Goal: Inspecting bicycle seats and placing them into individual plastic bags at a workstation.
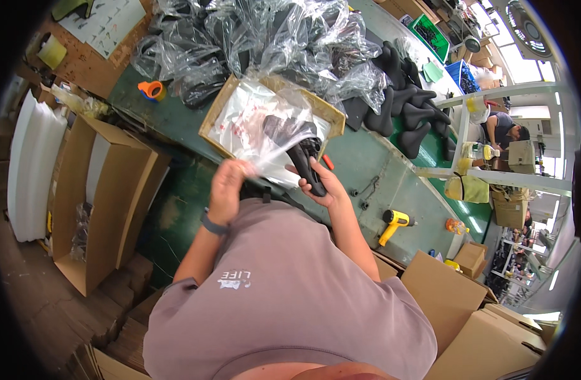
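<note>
Both hands work at frame centre: the right hand (321,183) grips a black bicycle saddle (301,152) by its narrow end, steadying it, while the left hand (229,183) pinches the clear plastic bag (265,130) drawn over it. Behind, on the green bench (366,164), lie more bagged saddles (252,44).

Black saddle (306,155) in clear bag (265,136); green desk (366,164); yellow drill (393,223) at right; orange tape roll (152,90) upper left; brown cardboard boxes (100,202); mauve shirt (290,297).
</note>
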Tool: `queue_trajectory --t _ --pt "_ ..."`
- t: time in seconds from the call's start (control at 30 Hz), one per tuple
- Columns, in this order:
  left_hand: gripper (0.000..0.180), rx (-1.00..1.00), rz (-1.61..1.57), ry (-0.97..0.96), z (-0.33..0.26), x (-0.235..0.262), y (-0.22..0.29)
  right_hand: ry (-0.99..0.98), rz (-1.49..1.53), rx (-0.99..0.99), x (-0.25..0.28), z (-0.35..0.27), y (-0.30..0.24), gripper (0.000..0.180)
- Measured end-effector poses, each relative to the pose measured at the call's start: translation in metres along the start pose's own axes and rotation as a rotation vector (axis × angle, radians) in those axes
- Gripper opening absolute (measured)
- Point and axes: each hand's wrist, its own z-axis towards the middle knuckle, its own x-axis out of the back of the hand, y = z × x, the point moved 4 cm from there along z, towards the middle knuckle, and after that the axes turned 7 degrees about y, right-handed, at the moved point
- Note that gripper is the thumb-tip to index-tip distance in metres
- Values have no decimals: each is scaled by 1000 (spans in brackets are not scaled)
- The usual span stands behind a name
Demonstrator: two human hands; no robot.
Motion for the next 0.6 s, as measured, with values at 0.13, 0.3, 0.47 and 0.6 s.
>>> queue_trajectory --t 0.13,0.3,0.47,0.6 --pt "24 433 -405 -582 -13 -69 3 152 -540 503 -14 -8 -20 58" --pt "81 326 -6 -300 52 -104 -17 327 -813 1419 -73 -43 -46 58" --pt "31 463 -95 -84 146 -167 7 206 -1219 1756 -122 -99 -74 19" --pt "30 387 -505 -145 334 -180 67 182 -1218 1576 -110 -114 -104 20"
